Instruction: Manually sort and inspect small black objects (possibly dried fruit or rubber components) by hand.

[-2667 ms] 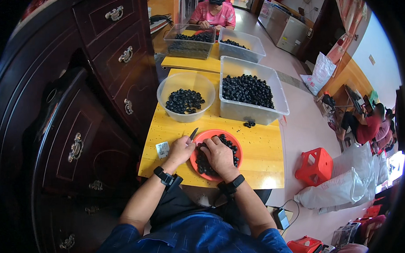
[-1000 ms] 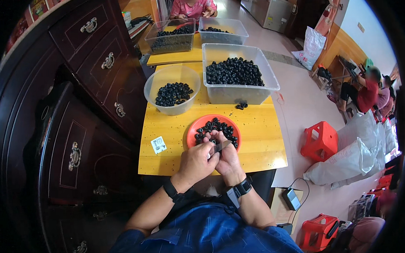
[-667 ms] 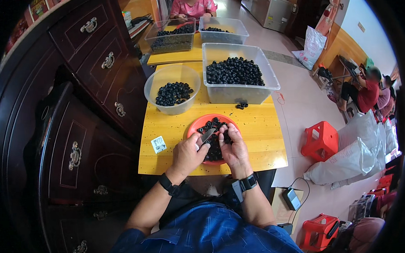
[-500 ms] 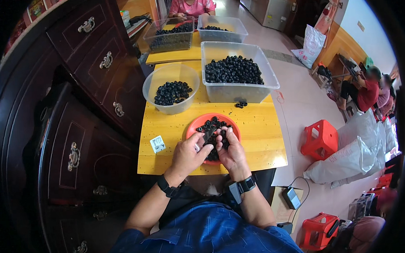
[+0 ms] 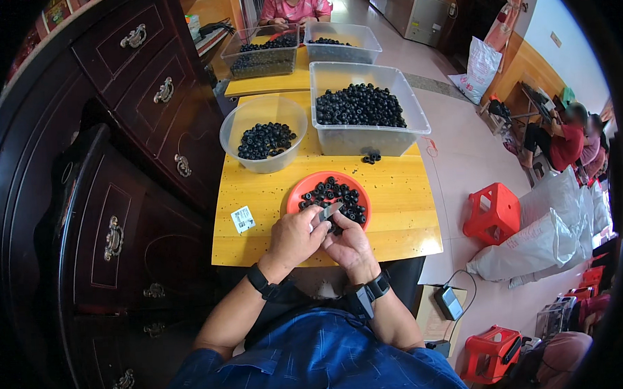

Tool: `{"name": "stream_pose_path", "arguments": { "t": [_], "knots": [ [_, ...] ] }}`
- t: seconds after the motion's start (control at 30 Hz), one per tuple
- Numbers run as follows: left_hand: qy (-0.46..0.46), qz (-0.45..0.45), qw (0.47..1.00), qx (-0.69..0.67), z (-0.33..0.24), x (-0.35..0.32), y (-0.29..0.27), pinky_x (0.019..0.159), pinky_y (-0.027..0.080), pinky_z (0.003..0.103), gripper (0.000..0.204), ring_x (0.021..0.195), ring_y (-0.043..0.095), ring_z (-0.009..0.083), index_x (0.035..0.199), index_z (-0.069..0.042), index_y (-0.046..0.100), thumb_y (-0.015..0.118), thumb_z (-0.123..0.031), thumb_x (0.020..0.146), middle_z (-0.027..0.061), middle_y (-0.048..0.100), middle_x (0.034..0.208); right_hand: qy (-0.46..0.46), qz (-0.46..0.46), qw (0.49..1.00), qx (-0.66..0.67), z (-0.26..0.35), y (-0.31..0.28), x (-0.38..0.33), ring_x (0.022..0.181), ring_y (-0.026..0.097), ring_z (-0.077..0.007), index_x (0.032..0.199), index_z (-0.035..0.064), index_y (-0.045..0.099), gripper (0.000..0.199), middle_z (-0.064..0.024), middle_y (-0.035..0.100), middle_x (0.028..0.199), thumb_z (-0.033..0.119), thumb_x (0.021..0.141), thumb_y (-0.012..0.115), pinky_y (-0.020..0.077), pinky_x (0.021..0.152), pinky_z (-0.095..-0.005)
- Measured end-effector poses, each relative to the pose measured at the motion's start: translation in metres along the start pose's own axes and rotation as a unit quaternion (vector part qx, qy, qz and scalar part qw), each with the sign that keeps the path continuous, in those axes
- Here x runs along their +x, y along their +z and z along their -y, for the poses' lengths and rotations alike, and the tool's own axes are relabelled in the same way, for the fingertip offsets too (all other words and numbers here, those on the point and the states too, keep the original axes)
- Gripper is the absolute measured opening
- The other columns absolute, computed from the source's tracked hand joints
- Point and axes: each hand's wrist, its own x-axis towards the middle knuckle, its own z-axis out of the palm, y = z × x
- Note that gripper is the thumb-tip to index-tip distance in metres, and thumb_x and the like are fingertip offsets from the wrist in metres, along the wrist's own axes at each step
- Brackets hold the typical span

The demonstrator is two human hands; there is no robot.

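Observation:
My left hand (image 5: 292, 240) is closed round a small knife (image 5: 330, 211), whose short blade points up and to the right. My right hand (image 5: 351, 246) sits close against it, fingers curled in beside the blade. A dark bit shows between the two hands, but the fingers hide what it is. Both hands are over the near edge of a round red plate (image 5: 294, 194). On that plate lie several small black ring-shaped parts (image 5: 333, 189), glossy and with a hole through the middle.
Beyond the plate stand a round clear tub (image 5: 227, 139) and a larger rectangular clear bin (image 5: 364, 143), both holding black rings. A few loose rings (image 5: 370, 158) lie before the bin. A white label (image 5: 243, 219) is on the yellow table (image 5: 402, 225). Dark drawers (image 5: 114, 236) line the left.
My hands have come closer together and slightly nearer to me. The knife has turned, so its bright blade now shows. Black rings visible in my right hand before are now hidden.

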Motion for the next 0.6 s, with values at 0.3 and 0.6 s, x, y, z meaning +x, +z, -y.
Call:
{"name": "stream_pose_path", "arguments": {
  "t": [0.3, 0.6],
  "knots": [
    [0.002, 0.015, 1.0, 0.012, -0.007, -0.002, -0.006, 0.064, 0.055, 0.045, 0.036, 0.071, 0.068, 0.0353, 0.113, -0.008, 0.067, 0.07, -0.028, 0.084, 0.0146, 0.069, 0.075, -0.001, -0.03, 0.999, 0.014, -0.003, 0.006, -0.004, 0.107, 0.06, -0.0263, 0.121, -0.0012, 0.053, 0.03, -0.0137, 0.06, 0.117, 0.02, 0.104, 0.042, 0.0515, 0.095, -0.0363],
    [-0.01, 0.024, 1.0, 0.011, -0.014, -0.003, -0.011, 0.065, 0.054, 0.045, 0.034, 0.073, 0.068, 0.0361, 0.112, -0.008, 0.066, 0.07, -0.026, 0.084, 0.0157, 0.069, 0.078, 0.028, 0.037, 0.998, 0.039, 0.0, -0.003, -0.005, 0.111, 0.06, -0.0282, 0.123, -0.0017, 0.056, 0.03, -0.0144, 0.062, 0.122, 0.014, 0.101, 0.044, 0.0509, 0.097, -0.0392]
  ]
}}
